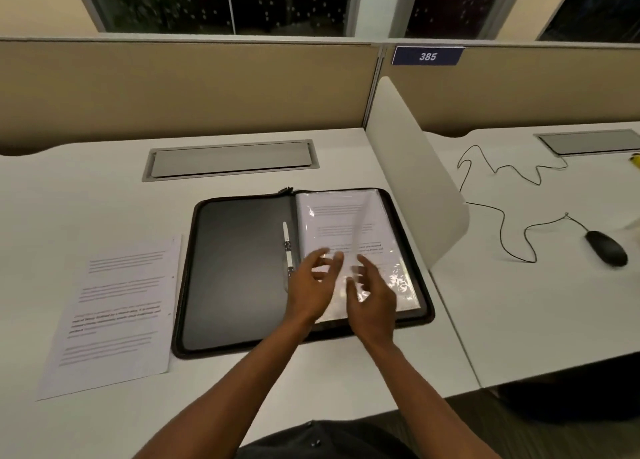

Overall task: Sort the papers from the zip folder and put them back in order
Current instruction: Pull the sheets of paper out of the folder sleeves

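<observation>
1. Zip folder [239, 278] open flat on counter [104, 195]; loose paper [114, 316] just left.
2. Left hand [311, 285], right hand [372, 296] over sleeved papers [346, 223], fingers spread, gripping nothing.

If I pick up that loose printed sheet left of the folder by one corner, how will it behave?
The sheet looks like a single thin page, so it will probably droop and bend. It lies flat on the smooth desk, so it may slide rather than lift. It is likely very light.

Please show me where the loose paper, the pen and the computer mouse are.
loose paper [114, 315]: head view, middle of the sheet.
pen [287, 245]: head view, middle of its barrel.
computer mouse [606, 248]: head view, top of its body.
</observation>
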Motion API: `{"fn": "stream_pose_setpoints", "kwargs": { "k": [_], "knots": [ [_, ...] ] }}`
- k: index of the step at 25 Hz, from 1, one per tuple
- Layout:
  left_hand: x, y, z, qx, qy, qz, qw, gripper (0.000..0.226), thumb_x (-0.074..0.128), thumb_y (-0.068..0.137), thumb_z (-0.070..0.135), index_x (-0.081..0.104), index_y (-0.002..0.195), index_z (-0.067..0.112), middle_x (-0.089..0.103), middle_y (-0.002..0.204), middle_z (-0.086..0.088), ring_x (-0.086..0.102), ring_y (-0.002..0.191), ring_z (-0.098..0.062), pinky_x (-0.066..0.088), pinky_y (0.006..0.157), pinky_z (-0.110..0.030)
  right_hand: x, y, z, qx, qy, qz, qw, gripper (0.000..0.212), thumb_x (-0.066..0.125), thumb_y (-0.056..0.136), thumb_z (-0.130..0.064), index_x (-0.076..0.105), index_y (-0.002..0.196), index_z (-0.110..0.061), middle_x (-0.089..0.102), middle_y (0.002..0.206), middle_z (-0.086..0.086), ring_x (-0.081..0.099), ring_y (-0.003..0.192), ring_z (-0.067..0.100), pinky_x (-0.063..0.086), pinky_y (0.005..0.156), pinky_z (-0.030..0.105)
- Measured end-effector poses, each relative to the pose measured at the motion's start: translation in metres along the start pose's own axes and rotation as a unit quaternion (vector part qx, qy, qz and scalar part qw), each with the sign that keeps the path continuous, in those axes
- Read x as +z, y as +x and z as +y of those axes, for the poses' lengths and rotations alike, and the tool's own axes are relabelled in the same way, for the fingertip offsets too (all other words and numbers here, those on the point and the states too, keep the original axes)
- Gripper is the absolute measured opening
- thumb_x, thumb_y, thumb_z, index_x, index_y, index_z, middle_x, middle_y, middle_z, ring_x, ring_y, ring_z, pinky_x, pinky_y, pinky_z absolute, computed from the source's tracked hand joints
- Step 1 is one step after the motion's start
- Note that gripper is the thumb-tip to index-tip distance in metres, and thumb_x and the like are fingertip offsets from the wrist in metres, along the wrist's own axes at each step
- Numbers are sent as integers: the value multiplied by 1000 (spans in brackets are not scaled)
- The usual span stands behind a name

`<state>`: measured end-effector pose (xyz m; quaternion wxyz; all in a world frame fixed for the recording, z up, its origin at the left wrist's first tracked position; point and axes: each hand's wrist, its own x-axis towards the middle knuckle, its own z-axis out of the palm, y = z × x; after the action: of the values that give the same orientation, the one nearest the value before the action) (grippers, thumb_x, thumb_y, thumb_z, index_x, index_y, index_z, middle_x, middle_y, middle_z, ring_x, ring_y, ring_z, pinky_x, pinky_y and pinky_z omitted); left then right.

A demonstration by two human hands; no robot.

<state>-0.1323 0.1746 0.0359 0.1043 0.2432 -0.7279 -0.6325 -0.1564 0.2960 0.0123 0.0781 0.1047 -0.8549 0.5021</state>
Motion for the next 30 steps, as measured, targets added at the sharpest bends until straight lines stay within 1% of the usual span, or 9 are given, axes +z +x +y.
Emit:
{"fn": "stream_pose_setpoints", "kwargs": {
  "k": [3, 7, 10, 12, 16, 19, 23, 27, 30],
  "knots": [
    [-39, 18, 20, -44, -66, 41, 996, 73, 68, 78, 69, 50, 138, 31, 67, 116, 3, 70, 98, -15, 62, 79, -34, 17, -18, -27, -139, 21, -135, 981, 48, 68, 94, -21, 55, 140, -16, 68, 127, -2, 65, 111, 7, 52, 95, 18],
    [-93, 22, 13, -69, -3, 108, 992, 48, 73, 89, 26, 53, 132, 28, 64, 113, 1, 67, 96, -17, 57, 72, -31, 33, -30, -44, -201, 32, -293, 934, 61, 69, 93, -37, 48, 147, -18, 60, 141, -1, 62, 121, 14, 51, 102, 24],
    [-124, 20, -9, -82, 43, 171, 981, 26, 66, 89, 13, 63, 109, 29, 68, 99, -5, 68, 88, -24, 56, 69, -31, 33, -26, -17, -106, 29, -195, 975, 61, 70, 92, -39, 48, 146, -20, 52, 148, 0, 47, 138, 12, 43, 113, 34],
    [-141, 20, -23, -104, 87, 213, 968, 13, 67, 86, 15, 66, 94, 25, 70, 87, -4, 68, 82, -28, 56, 69, -37, 27, -20, 16, 21, -117, -99, 988, 73, 66, 93, -42, 33, 155, -21, 21, 165, 15, 13, 154, 28, 21, 123, 53],
    [-157, 18, -48, -115, 148, 249, 950, 31, 68, 87, 9, 65, 118, 13, 69, 97, -7, 59, 77, -19, 46, 69, -26, 9, -16, 59, 160, -301, -139, 930, 94, 49, 97, -54, -14, 158, -23, -19, 158, 36, -26, 147, 46, -13, 118, 60],
    [-159, 19, -59, -89, 181, 234, 951, 41, 64, 86, 5, 59, 126, 12, 66, 103, -8, 60, 87, -26, 45, 73, -29, 13, -20, 61, 138, -309, -142, 930, 81, 30, 97, -56, -10, 159, -21, -4, 162, 33, -21, 148, 47, -13, 119, 59],
    [-154, 17, -69, -36, 310, 213, 926, 69, 76, 82, 17, 46, 144, 14, 50, 135, -16, 45, 126, -35, 43, 101, -44, 17, -17, 43, 98, -210, -44, 972, 59, 49, 101, -33, 34, 155, -18, 33, 161, 11, 2, 153, 42, 3, 124, 55],
    [-104, -6, -52, 104, 221, 74, 967, 42, 80, 80, 16, 67, 120, 21, 61, 123, -1, 54, 115, -16, 34, 94, -6, 6, -8, 8, 78, 40, 33, 996, 55, 64, 97, -14, 46, 146, -27, 51, 149, -2, 48, 137, 18, 45, 111, 37],
    [-54, -23, -44, 179, 227, -50, 956, 31, 79, 79, 33, 71, 108, 26, 67, 102, 11, 57, 97, -4, 42, 87, -15, -5, -1, -4, 78, 75, 58, 992, 79, 75, 86, -7, 37, 151, -31, 46, 149, -6, 53, 126, 14, 53, 94, 29]
  ]
}}
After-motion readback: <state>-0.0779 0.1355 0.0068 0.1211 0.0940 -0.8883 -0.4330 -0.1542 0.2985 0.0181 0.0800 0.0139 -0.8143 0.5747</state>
